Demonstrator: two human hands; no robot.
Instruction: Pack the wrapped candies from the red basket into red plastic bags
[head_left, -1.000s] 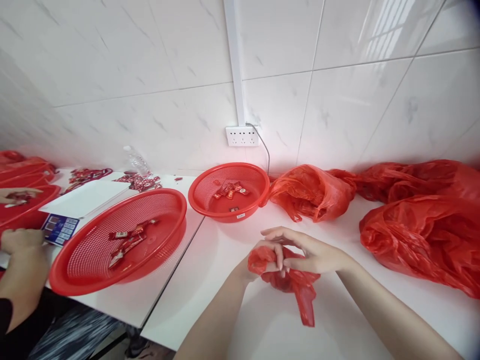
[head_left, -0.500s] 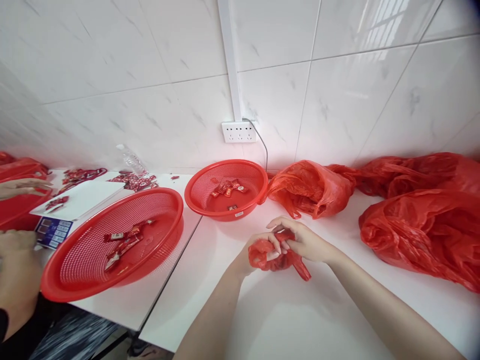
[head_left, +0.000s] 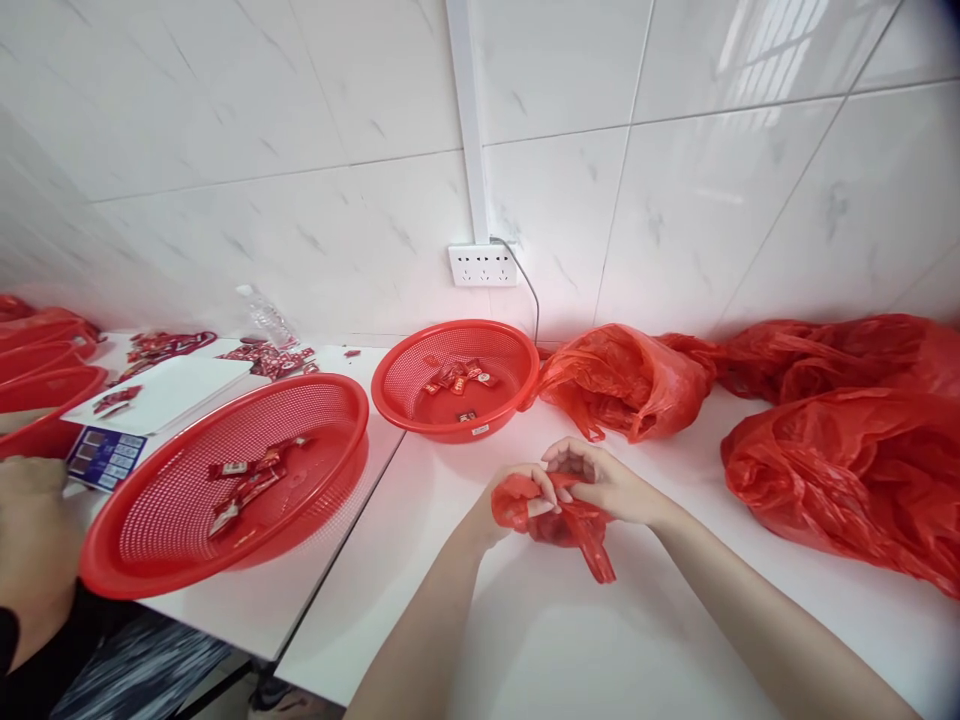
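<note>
A small crumpled red plastic bag (head_left: 559, 523) sits between both my hands just above the white table (head_left: 570, 640). My left hand (head_left: 504, 503) grips its bunched left end with closed fingers. My right hand (head_left: 600, 482) pinches the bag from the right, fingers curled over it. A loose tail of the bag hangs down toward the table. Beyond my hands stands a small red mesh basket (head_left: 455, 377) holding a few red wrapped sweets.
A large red mesh basket (head_left: 225, 480) with a few sweets lies at the left. Big red plastic bags (head_left: 840, 450) are heaped at the right along the tiled wall. Another person's hand (head_left: 30, 520) works at the far left by a scale (head_left: 150, 400). A wall socket (head_left: 484, 265) has a cable.
My hands drew closer together and gathered the bag into a tighter bunch; its hanging tail grew shorter. The other person's far hand left view.
</note>
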